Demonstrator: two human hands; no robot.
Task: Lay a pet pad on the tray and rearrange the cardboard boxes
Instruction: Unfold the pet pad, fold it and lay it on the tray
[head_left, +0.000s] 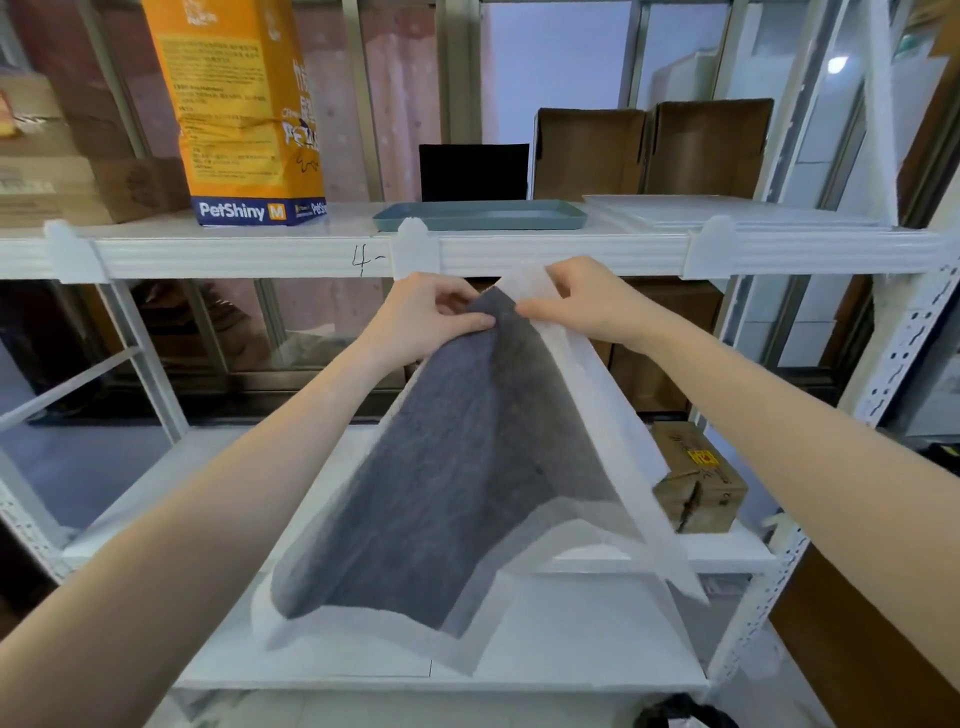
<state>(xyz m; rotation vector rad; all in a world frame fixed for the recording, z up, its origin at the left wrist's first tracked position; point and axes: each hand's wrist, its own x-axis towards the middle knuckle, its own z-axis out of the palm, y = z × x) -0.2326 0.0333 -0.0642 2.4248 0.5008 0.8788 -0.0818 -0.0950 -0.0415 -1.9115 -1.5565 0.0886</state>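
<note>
A pet pad (467, 467) with a grey middle and white borders hangs partly folded in front of the white shelving. My left hand (431, 317) and my right hand (576, 301) pinch its top edge close together, just below the upper shelf's front rail. On that upper shelf lies a shallow blue-grey tray (480, 215), a little above and behind my hands. Two open cardboard boxes (589, 153) (706, 148) stand at the back right of the same shelf.
An orange PetShiny bag (244, 109) stands left of the tray, with cardboard boxes (62, 176) further left. A black box (472, 171) is behind the tray and a white board (737, 210) lies to its right. A small taped box (696, 475) sits on the lower shelf.
</note>
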